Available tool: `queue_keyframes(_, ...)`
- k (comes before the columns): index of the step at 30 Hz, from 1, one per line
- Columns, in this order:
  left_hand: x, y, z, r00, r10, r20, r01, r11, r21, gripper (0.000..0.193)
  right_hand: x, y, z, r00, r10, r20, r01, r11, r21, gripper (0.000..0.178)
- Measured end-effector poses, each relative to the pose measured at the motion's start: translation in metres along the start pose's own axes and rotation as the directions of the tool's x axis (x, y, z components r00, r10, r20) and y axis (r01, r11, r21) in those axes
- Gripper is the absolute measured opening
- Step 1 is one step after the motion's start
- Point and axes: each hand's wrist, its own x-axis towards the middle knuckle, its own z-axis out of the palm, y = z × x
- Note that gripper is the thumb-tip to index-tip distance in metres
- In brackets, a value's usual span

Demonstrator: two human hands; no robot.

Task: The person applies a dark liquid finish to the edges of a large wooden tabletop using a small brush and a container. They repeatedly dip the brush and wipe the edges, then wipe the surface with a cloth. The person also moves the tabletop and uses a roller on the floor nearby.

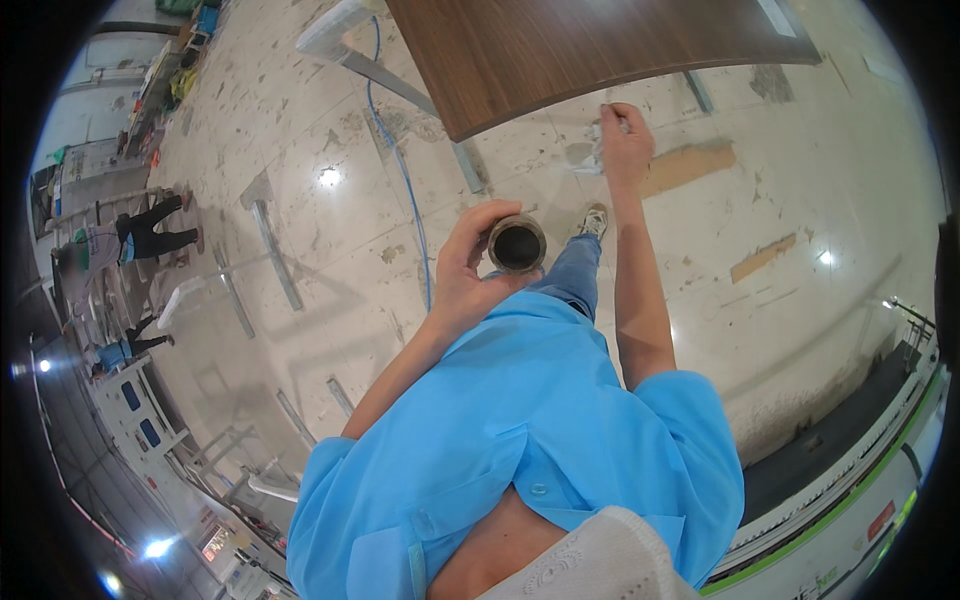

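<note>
The container (518, 244) sits in the left hand (468, 265), right of the cable (413, 195).

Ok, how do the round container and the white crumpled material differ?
The round container has a firm circular rim and dark interior; the white crumpled material is pale and irregular. The left hand grips the container near the body, while the material hangs at the right hand, farther out by the brown board. Both are hand-held.

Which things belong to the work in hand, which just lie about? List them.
Seemingly in use:
round container, dark inside, in the left hand
white crumpled piece, apparently in the right hand
brown wood-grain board, ahead of the hands

Probably lying about, on the floor:
blue cable or hose
wide brown strip
smaller brown strip
</note>
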Motion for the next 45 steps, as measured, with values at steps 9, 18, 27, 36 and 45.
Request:
queue_keyframes(9,0.005,0.002,0.002,1.000,-0.007,0.010,0.007,1.000,-0.004,0.077,0.007,0.011,-0.006,0.976,-0.056,0.209,0.065,0.997,-0.037,0.015)
queue_keyframes(18,0.009,0.001,0.008,0.999,-0.019,0.037,0.019,1.000,0.001,0.077,0.019,0.014,-0.018,0.942,-0.239,0.238,0.266,0.959,-0.092,0.015)
queue_keyframes(27,0.016,0.000,0.018,0.998,0.007,0.068,-0.006,1.000,-0.013,0.082,0.023,0.010,-0.021,0.945,-0.226,0.236,0.254,0.963,-0.094,0.013)
queue_keyframes(36,0.016,0.004,0.019,0.994,-0.028,0.103,0.031,0.999,-0.028,0.082,0.030,0.014,-0.023,0.990,-0.113,0.084,0.122,0.985,-0.118,0.012)
queue_keyframes(45,0.035,0.017,0.041,0.995,-0.040,0.094,0.041,0.999,-0.011,0.084,0.051,0.016,-0.037,0.999,-0.002,0.051,0.007,0.996,-0.086,0.013)
